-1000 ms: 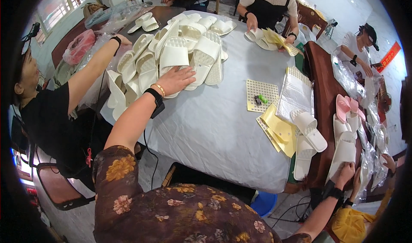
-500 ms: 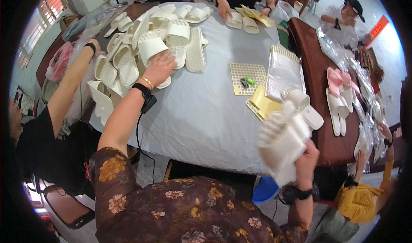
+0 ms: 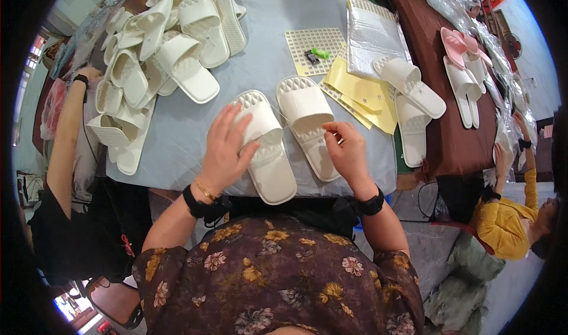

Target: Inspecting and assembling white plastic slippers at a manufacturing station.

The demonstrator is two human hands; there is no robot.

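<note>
Two white slide slippers lie side by side in front of me, their straps toward the far side. Over the strap of the left slipper (image 3: 275, 178) is my left hand (image 3: 226, 143), fingers spread, nothing gripped. My right hand (image 3: 349, 149) is beside the strap of the right slipper (image 3: 305, 107), thumb and fingers drawn together in a pinch. Anything between those fingertips is too small to make out. A small dark mark shows on the right slipper's insole. A heap of white slippers (image 3: 189, 69) covers the table's left side.
Yellow sticker sheets (image 3: 358, 86), a gridded sheet (image 3: 313, 48) with a small green item (image 3: 320, 53), and a silvery bubble pouch (image 3: 376, 39) lie beyond my right hand. Two white slippers (image 3: 411, 125) overlap at the right edge. Co-workers' arms reach in at both sides.
My right hand has let go of the white slippers it held; a pair now overlaps at the right edge. My left hand has left the heap and come to the slipper before me.
</note>
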